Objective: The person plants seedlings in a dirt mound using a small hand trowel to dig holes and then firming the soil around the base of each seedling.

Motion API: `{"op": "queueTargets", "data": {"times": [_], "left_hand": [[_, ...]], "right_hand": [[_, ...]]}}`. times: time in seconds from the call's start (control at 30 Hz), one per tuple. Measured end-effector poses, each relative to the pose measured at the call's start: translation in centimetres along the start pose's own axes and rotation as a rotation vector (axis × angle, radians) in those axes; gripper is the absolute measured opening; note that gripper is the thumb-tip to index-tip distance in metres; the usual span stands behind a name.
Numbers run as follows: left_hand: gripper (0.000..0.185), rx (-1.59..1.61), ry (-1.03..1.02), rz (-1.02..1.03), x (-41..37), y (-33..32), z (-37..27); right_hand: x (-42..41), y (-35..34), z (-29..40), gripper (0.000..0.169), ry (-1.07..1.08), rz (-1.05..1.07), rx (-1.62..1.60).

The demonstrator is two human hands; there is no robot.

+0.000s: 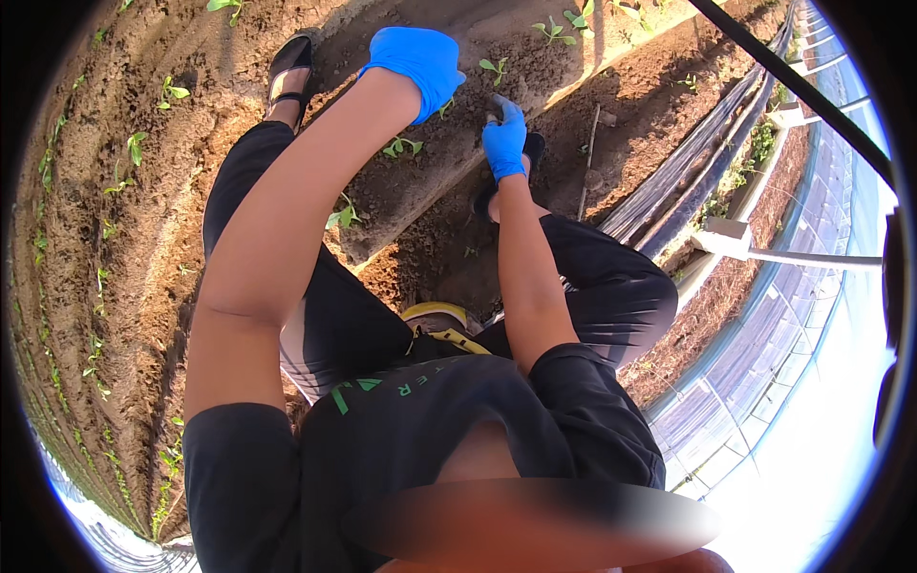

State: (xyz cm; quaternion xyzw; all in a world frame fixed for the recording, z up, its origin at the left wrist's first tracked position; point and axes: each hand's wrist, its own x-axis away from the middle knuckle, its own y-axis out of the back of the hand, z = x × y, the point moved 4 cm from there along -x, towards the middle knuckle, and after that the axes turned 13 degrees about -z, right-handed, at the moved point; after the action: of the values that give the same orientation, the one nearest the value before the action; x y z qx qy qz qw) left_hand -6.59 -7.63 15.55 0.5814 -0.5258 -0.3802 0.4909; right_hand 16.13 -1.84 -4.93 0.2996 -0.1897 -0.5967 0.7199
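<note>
My left hand (414, 68), in a blue disposable glove, hangs over the soil bed (430, 186). Its back faces me and hides most of the fingers, so I cannot tell whether they hold anything. Just right of it, my right hand (506, 140) wears a matching glove with soil on the fingertips. Its thumb and forefinger are apart, low over the soil, with nothing visible between them. A small leafy seedling (494, 68) stands beyond both hands. Another seedling (445, 107) is partly hidden by the left glove. Nearer me grow a third seedling (401, 147) and a larger one (344, 215).
My shoes (292, 64) stand on either side of the bed. More seedling rows (135, 147) run along the left. At right lie black hoses or rolled sheeting (688, 157) beside a pale ground rail (723, 240). A thin stick (589, 165) rests on the soil.
</note>
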Motion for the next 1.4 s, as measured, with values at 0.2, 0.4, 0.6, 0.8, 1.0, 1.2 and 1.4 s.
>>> {"op": "queueTargets", "data": {"times": [0.2, 0.4, 0.6, 0.8, 1.0, 1.2, 1.4], "left_hand": [[0.048, -0.005, -0.011, 0.014, 0.1, 0.2, 0.0], [0.047, 0.01, -0.009, 0.028, -0.3, 0.1, -0.4], [0.048, 0.032, -0.036, 0.091, -1.4, -0.4, -2.0], [0.048, -0.009, -0.065, 0.08, -2.7, -0.4, -3.4], [0.049, -0.055, -0.079, 0.207, -3.6, -2.9, -5.3], [0.044, -0.082, -0.096, 0.052, -4.0, -4.3, -4.8], [0.045, -0.096, -0.112, 0.187, -2.5, -4.8, -6.1]], "right_hand": [[-2.4, 2.4, -2.6, 0.053, -0.05, -0.209, 0.338], [-2.8, 3.3, -1.2, 0.048, 0.023, -0.01, 0.411], [-12.5, 17.4, -0.9, 0.025, 0.002, 0.06, 0.735], [-18.8, 30.6, 4.8, 0.032, 0.248, 0.133, 1.071], [-18.0, 33.0, -7.8, 0.031, 0.059, 0.142, 0.889], [-7.8, 25.1, -16.3, 0.031, -0.183, 0.612, 0.945], [-16.1, 24.7, -21.8, 0.024, 0.117, 0.253, 1.024]]}}
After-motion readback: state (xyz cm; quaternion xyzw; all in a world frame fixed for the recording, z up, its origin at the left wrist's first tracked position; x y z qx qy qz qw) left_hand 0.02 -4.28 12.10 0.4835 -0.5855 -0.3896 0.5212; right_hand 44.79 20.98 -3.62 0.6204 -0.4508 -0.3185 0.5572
